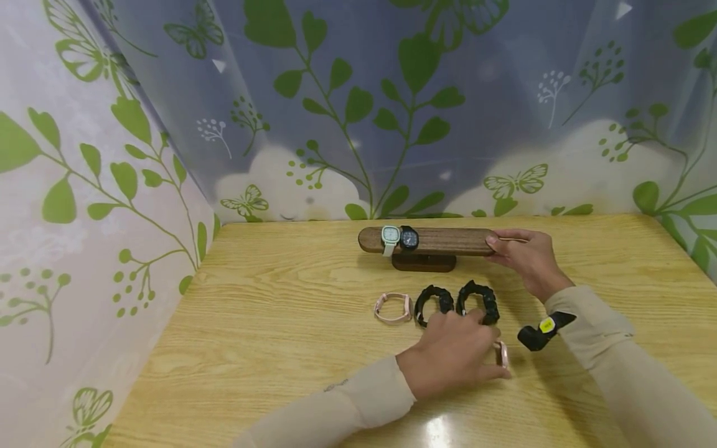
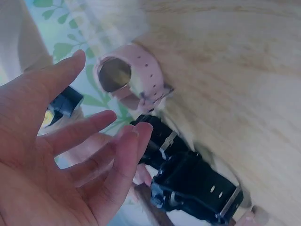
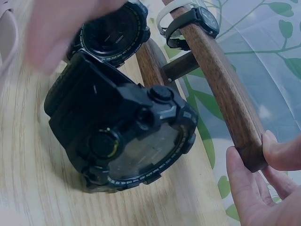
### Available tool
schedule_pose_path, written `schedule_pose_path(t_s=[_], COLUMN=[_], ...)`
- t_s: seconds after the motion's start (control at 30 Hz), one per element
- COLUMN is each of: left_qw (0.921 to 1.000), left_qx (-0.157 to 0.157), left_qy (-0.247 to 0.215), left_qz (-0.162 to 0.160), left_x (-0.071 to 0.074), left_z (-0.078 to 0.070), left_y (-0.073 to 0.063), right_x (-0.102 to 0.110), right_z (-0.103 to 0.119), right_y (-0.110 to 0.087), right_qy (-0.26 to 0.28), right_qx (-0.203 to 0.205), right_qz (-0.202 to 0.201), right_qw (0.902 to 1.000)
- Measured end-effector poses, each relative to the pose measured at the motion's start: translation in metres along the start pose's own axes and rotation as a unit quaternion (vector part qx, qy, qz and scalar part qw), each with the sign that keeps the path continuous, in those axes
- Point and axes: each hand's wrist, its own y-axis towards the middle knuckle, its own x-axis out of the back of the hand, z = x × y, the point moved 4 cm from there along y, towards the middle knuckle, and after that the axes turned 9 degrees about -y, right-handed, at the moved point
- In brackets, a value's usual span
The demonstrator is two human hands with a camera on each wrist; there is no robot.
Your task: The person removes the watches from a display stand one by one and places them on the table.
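My right hand (image 1: 529, 258) pinches the right end of a dark wooden watch stand's bar (image 1: 454, 241), thumb on one face and fingers on the other in the right wrist view. A mint-green watch (image 1: 390, 235) and a small black watch (image 1: 409, 238) are strapped round the bar's left part. With fingers spread and nothing held, my left hand (image 1: 450, 351) hovers over the table by a pink watch (image 2: 148, 70), which it partly hides in the head view. Two chunky black watches (image 3: 94, 108) stand on edge just beyond its fingers. Left of them is a slim pink watch (image 1: 407, 308).
The stand's base (image 1: 424, 262) rests on the wood-grain table (image 1: 252, 323). A patterned cloth (image 1: 347, 162) with leaves and butterflies rises along the table's back and left edges. A black strap with a yellow label (image 1: 547, 325) is on my right sleeve.
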Motion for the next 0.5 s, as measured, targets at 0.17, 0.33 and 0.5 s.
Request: schedule_pose_path(t_s=[0.17, 0.33, 0.5], left_qw=[0.998, 0.9929, 0.9892], left_qx=[-0.015, -0.004, 0.032], left_qy=[0.011, 0.002, -0.033], left_qz=[-0.061, -0.119, -0.139], left_x=[0.016, 0.039, 0.061], left_z=[0.009, 0.031, 0.057], left_y=[-0.008, -0.017, -0.024], right_x=[0.0, -0.002, -0.001], right_z=[0.0, 0.001, 0.002], right_y=[0.0, 0.0, 0.0], right_qy=[-0.003, -0.006, 0.001], right_qx=[-0.001, 0.003, 0.002], right_qz=[-0.001, 0.0, -0.003], right_qw=[1.0, 1.0, 1.0])
